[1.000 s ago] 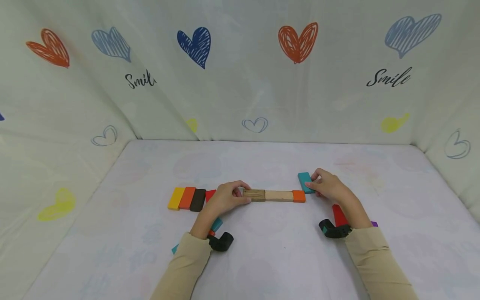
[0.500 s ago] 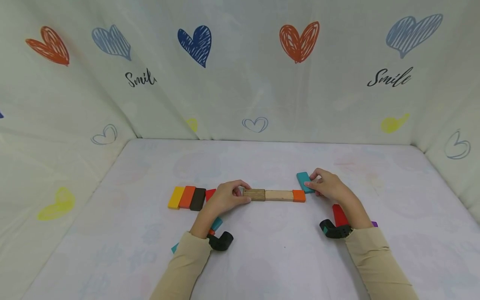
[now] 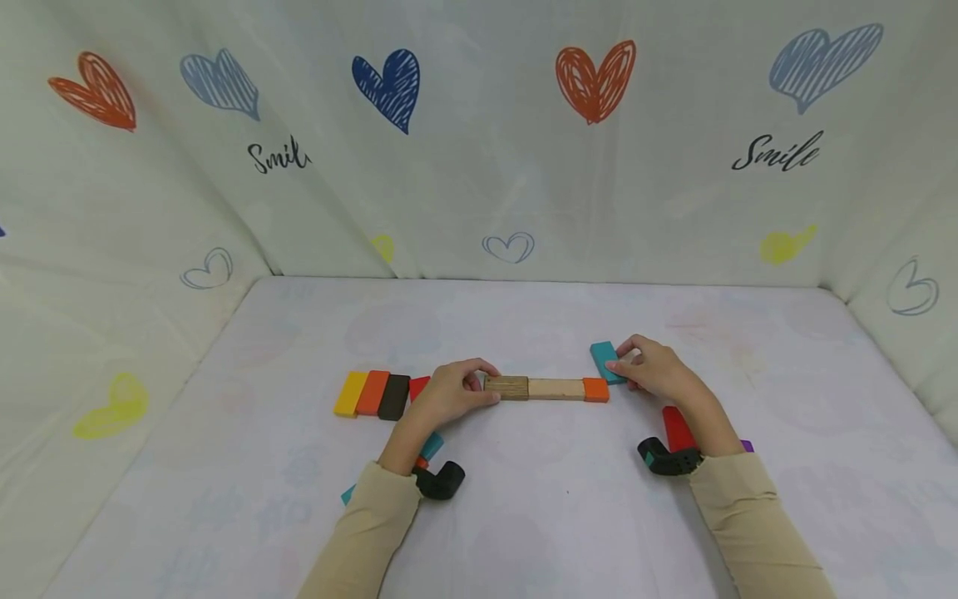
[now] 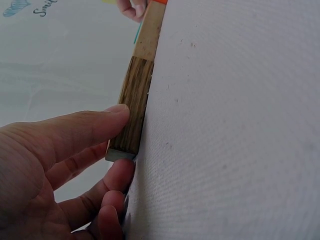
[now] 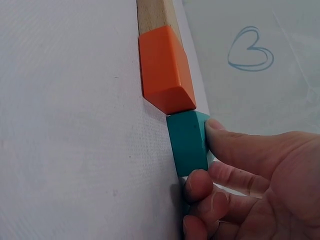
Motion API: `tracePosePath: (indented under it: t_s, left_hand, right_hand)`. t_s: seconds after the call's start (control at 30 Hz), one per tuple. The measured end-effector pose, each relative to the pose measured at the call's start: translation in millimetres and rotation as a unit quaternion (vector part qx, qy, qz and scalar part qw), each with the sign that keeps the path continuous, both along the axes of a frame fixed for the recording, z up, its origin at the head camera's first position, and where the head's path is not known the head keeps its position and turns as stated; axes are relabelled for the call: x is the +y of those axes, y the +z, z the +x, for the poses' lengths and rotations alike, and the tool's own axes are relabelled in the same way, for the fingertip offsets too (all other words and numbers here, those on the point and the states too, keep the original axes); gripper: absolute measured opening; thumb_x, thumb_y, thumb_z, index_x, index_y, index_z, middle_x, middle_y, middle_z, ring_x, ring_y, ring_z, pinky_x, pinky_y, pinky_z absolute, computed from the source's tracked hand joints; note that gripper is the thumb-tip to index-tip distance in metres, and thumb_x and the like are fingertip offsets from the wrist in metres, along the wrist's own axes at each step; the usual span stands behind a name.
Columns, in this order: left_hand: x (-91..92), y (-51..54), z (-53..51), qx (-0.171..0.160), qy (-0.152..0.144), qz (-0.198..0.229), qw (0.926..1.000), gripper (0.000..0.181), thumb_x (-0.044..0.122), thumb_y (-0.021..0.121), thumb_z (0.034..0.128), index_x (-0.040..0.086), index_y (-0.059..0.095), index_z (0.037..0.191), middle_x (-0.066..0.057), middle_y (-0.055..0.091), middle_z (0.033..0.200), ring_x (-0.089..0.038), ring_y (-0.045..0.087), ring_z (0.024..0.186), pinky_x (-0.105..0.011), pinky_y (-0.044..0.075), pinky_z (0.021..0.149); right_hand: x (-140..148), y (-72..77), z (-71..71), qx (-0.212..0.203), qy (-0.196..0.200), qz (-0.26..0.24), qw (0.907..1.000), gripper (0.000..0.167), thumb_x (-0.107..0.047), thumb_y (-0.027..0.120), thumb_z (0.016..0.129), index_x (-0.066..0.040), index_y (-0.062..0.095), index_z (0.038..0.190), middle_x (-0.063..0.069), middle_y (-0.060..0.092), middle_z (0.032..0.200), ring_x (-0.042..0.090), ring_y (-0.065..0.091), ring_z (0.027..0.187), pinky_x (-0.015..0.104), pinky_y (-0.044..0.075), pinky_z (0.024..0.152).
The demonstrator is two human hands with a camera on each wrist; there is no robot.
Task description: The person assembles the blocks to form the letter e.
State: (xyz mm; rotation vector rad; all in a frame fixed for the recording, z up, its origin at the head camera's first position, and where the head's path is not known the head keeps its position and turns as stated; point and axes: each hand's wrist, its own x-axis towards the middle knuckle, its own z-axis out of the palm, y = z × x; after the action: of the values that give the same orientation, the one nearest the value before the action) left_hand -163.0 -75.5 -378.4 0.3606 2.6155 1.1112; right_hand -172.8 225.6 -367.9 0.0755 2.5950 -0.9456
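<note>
A dark striped wooden block (image 3: 506, 388), a pale wooden block (image 3: 555, 389) and an orange block (image 3: 596, 390) lie end to end in a row. My left hand (image 3: 449, 398) holds the dark wooden block by its left end, thumb along one side and fingers at the end, as the left wrist view shows. At the other end of the row, my right hand (image 3: 659, 370) pinches a teal block (image 3: 604, 359) between thumb and fingers. In the right wrist view the teal block (image 5: 187, 142) sits right against the end corner of the orange block (image 5: 162, 67).
Yellow (image 3: 349, 394), orange-red (image 3: 372, 393), black (image 3: 393, 398) and red (image 3: 417, 387) blocks stand side by side left of the left hand. Teal pieces (image 3: 432, 445) lie partly under the left forearm. Red (image 3: 678, 430) and purple (image 3: 747, 446) blocks show beside the right wrist.
The right hand and the teal block have shifted very slightly left along the orange block's end. The left hand and the row look unmoved.
</note>
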Motion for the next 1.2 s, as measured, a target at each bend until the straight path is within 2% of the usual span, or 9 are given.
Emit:
tracePosePath:
  t_s: [0.2,0.5,0.73,1.0,1.2]
  left_hand:
    - [0.6,1.6,-1.0,-0.001,-0.002,-0.003,1.0000,0.029,0.021,0.071,0.0817,0.017,0.064,0.110,-0.001,0.052,0.072,-0.015,0.046,0.064,-0.024,0.037,0.057]
    - [-1.2,3.3,0.3,0.006,-0.010,-0.003,0.9999,0.029,0.020,0.071,0.0820,0.015,0.064,0.110,-0.002,0.052,0.073,-0.014,0.045,0.064,-0.023,0.036,0.056]
    - [-0.9,3.2,0.9,-0.003,-0.002,0.003,1.0000,0.029,0.020,0.072,0.0814,0.016,0.064,0.109,-0.001,0.052,0.072,-0.014,0.045,0.063,-0.023,0.036,0.057]
    - [-0.4,2.6,2.0,-0.001,-0.004,0.007,1.0000,0.030,0.020,0.071,0.0816,0.015,0.064,0.110,-0.002,0.052,0.072,-0.015,0.045,0.064,-0.023,0.036,0.057]
    - [-0.5,2.0,1.9,-0.004,-0.004,0.005,1.0000,0.029,0.019,0.072,0.0813,0.015,0.064,0.110,-0.001,0.053,0.072,-0.015,0.046,0.064,-0.023,0.037,0.057]
  right_hand:
    - [0,1.0,-0.3,-0.009,-0.007,0.004,0.9999,0.045,-0.029,0.055,0.093,0.001,0.043,0.124,0.007,0.057,0.076,0.017,0.050,0.068,0.025,0.039,0.060]
    - [0,0.4,-0.1,0.000,-0.001,0.000,1.0000,0.045,-0.029,0.055,0.093,0.001,0.043,0.124,0.006,0.057,0.075,0.016,0.049,0.067,0.026,0.039,0.060]
    - [1,1.4,1.7,0.003,-0.001,-0.001,1.0000,0.047,-0.031,0.055,0.093,0.001,0.044,0.124,0.006,0.059,0.075,0.017,0.050,0.068,0.026,0.039,0.060]
    - [11,1.3,9.6,0.014,-0.018,-0.052,0.9984,0.051,-0.037,0.053,0.094,0.003,0.043,0.125,0.006,0.062,0.078,0.017,0.053,0.070,0.026,0.043,0.065]
    - [25,6.0,23.5,0.048,-0.010,-0.067,0.9965,0.050,-0.038,0.051,0.094,0.000,0.046,0.125,0.011,0.065,0.093,0.016,0.059,0.078,0.027,0.051,0.072]
